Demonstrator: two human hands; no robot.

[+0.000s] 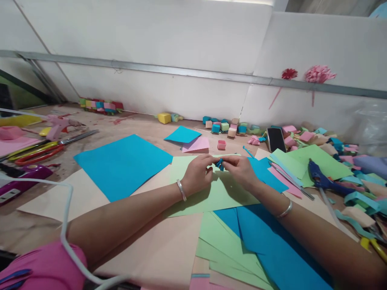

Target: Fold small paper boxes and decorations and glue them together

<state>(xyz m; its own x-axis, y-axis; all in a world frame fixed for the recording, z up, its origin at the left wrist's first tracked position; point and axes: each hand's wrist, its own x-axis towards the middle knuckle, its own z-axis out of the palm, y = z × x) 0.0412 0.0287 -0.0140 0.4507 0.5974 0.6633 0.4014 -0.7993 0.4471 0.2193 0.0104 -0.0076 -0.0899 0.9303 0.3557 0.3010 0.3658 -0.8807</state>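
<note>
A small folded blue paper piece [220, 164] is pinched between both hands, above a light green sheet [187, 205]. My left hand [198, 172] holds its left side with closed fingertips. On its right side, my right hand [240, 170] grips it with thumb and fingers together. Large blue sheets lie to the left [123, 165] and below the right forearm [272, 237]. The fingers partly cover the blue piece, so its exact shape is unclear.
Scissors [57, 146], a pink glue gun [59, 125] and a purple power strip [27, 181] lie left. A phone [275, 140], a blue glue gun [326, 179], tweezers [293, 181] and paper scraps lie right. Small paper cubes [224, 127] line the back; a white cable [65, 225] crosses the front left.
</note>
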